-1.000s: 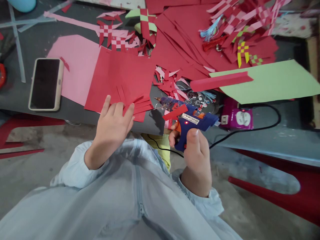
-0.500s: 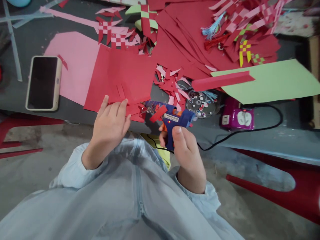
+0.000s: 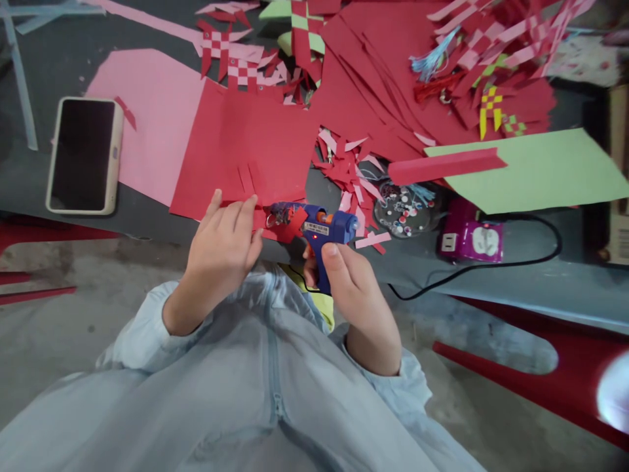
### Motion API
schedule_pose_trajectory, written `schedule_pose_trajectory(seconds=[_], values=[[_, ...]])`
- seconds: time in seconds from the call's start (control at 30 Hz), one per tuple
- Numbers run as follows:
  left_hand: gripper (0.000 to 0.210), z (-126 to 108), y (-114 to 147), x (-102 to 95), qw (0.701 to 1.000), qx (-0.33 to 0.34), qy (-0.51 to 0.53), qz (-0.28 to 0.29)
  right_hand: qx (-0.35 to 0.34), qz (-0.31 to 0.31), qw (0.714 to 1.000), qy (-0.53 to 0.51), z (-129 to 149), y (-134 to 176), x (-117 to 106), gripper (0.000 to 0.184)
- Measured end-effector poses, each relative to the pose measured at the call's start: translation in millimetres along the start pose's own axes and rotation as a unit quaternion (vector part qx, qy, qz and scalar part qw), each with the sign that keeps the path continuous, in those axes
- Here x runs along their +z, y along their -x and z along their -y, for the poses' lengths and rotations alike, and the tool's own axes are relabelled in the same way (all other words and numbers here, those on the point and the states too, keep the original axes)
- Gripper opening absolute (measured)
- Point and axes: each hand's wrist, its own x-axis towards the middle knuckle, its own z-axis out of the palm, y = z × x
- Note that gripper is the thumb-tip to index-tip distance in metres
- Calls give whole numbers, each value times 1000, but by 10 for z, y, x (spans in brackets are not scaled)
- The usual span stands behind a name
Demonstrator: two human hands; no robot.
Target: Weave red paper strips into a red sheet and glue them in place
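Note:
My left hand (image 3: 221,242) lies with fingers stretched out on the lower edge of a red paper sheet (image 3: 260,137). Thin cut strips (image 3: 247,178) in the same red sit just beyond its fingertips. A blue hot glue gun (image 3: 335,227) with a small red light is gripped by the handle in my right hand (image 3: 361,295). Its nozzle points left, over the red paper close to my left fingers. Scraps of red paper and stringy glue cling around the front of the gun, so the nozzle tip is hard to make out.
At the left, a phone (image 3: 84,156) overlaps a pink sheet (image 3: 150,124). Rightward are paper scraps (image 3: 344,167), a dish of small beads or eyes (image 3: 405,210), a purple power adapter (image 3: 474,239) with a black cord, and a green sheet (image 3: 540,164). Woven paper pieces (image 3: 243,71) lie behind.
The glue gun in my right hand has moved left, its nozzle now nearer my left fingers. A pink strip beside the dish is uncovered. My left hand stays on the red paper.

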Motion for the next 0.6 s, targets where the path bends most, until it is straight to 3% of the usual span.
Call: schedule_pose_trajectory(seconds=[0.6], values=[[46, 9, 24, 15, 1000, 14, -17, -3, -28, 2, 999, 39, 35, -15, -15, 49]])
